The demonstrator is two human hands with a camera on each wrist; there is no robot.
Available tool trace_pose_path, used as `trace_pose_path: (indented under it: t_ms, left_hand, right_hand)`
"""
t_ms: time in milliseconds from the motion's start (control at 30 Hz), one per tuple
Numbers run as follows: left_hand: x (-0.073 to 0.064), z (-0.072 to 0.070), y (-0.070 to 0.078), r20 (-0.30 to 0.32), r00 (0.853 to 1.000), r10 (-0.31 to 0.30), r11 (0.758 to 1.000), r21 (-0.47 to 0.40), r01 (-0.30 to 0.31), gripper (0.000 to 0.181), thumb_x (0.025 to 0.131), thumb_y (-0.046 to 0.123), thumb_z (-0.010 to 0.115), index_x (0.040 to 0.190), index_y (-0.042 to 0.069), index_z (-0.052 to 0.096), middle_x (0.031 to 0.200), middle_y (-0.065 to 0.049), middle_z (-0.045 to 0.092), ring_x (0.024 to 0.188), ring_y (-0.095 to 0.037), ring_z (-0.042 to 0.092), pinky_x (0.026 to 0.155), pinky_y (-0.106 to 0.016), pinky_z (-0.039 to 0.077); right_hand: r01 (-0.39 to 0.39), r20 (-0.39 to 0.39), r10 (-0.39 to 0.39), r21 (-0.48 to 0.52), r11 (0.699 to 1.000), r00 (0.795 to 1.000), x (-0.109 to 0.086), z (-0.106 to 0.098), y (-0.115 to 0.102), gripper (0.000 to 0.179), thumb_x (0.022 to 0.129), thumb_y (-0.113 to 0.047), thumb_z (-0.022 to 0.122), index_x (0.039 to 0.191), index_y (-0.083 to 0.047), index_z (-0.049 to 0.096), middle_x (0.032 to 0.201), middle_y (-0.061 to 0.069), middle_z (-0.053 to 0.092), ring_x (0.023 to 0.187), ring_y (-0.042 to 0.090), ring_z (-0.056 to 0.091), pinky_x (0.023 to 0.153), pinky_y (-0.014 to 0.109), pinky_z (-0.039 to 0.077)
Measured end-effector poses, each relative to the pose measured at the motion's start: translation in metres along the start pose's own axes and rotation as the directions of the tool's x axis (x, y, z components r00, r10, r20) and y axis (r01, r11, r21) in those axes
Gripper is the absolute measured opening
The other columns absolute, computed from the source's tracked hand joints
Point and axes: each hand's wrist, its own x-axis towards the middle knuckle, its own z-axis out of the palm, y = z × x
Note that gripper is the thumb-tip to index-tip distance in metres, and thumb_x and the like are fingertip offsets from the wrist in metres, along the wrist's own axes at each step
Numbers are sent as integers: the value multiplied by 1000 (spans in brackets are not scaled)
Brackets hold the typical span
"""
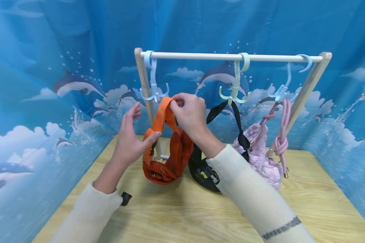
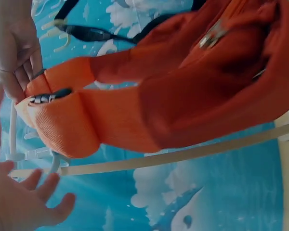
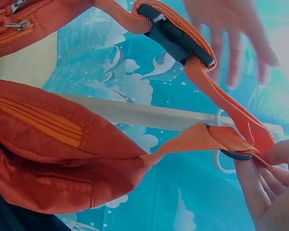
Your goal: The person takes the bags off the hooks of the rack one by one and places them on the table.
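An orange waist bag (image 1: 162, 170) hangs by its strap (image 1: 161, 113) from my right hand (image 1: 190, 113), whose thumb and fingers pinch the strap's top just below the left blue hook (image 1: 154, 92). In the right wrist view the pinched strap (image 3: 257, 142) and a black buckle (image 3: 176, 36) show clearly. My left hand (image 1: 129, 138) is spread on the bag's left side, thumb close to the strap; the left wrist view shows its fingers (image 2: 48, 190) apart from the fabric. Whether the strap touches the hook is hard to tell.
A rack with a white rail (image 1: 200, 56) carries a green hook (image 1: 235, 87) with a black bag (image 1: 202, 172), and another blue hook (image 1: 281, 91) with a pink bag (image 1: 267, 168). Wooden table (image 1: 176, 216) below; a dolphin-print curtain (image 1: 64, 111) surrounds it.
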Motion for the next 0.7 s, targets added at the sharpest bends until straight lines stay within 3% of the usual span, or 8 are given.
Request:
trace_pose_path:
  t_ms: [100, 200, 300, 367, 533, 600, 700]
  left_hand:
    - [-14, 1, -3, 147, 984, -101, 994, 60, 93, 93, 82, 42, 77, 154, 16, 24, 142, -15, 45, 127, -31, 45, 100, -57, 41]
    - [-22, 4, -8, 245, 958, -148, 986, 117, 122, 85, 82, 39, 78, 149, 12, 35, 124, -12, 59, 107, -27, 58, 88, -48, 52]
    - [-25, 6, -11, 276, 947, -165, 983, 125, 135, 72, 84, 35, 77, 143, 9, 44, 106, -10, 65, 84, -23, 61, 70, -37, 54]
    - [-26, 6, -14, 284, 941, -182, 983, 78, 166, 66, 86, 32, 76, 140, 8, 46, 101, -9, 65, 79, -20, 61, 65, -33, 53]
    - [-24, -2, -19, 334, 918, -213, 958, -112, 263, 65, 90, 31, 71, 143, 8, 42, 114, -12, 65, 96, -23, 66, 74, -35, 57]
    - [-20, -8, -20, 352, 911, -212, 949, -146, 278, 66, 91, 32, 70, 145, 8, 40, 117, -13, 64, 101, -24, 66, 77, -36, 57]
    - [-15, -15, -18, 351, 914, -204, 950, -155, 272, 65, 92, 32, 68, 145, 8, 39, 118, -14, 64, 103, -25, 66, 79, -34, 57]
  right_hand:
    - [13, -7, -13, -5, 1000, 1000, -1, 0, 0, 20, 96, -16, 60, 100, -2, 74, 84, 7, 72, 71, 13, 67, 66, 24, 56]
    - [13, -17, -13, -9, 1000, 1000, -2, 0, 0, 20, 96, -16, 60, 102, -2, 74, 84, 7, 72, 71, 13, 68, 66, 25, 56]
    - [5, -12, -5, -6, 1000, 1000, -3, -1, 0, 21, 96, -16, 60, 103, -3, 74, 83, 7, 72, 70, 13, 68, 65, 25, 56]
    - [5, -6, -5, -2, 1000, 1000, -4, -1, 0, 21, 96, -16, 60, 104, -3, 74, 84, 7, 72, 71, 14, 68, 65, 25, 56]
    - [10, -21, -10, 3, 1000, 1000, -7, -1, 5, 21, 96, -16, 60, 104, -3, 74, 85, 7, 73, 73, 16, 68, 65, 27, 57]
    - [3, -25, -3, 12, 1000, 1000, -8, 0, 7, 21, 96, -16, 59, 103, -3, 74, 85, 7, 73, 73, 16, 67, 66, 27, 56]
    - [-18, -17, 18, 29, 999, 1000, -11, 0, 11, 22, 96, -16, 58, 103, -3, 74, 84, 7, 72, 73, 15, 66, 67, 28, 56]
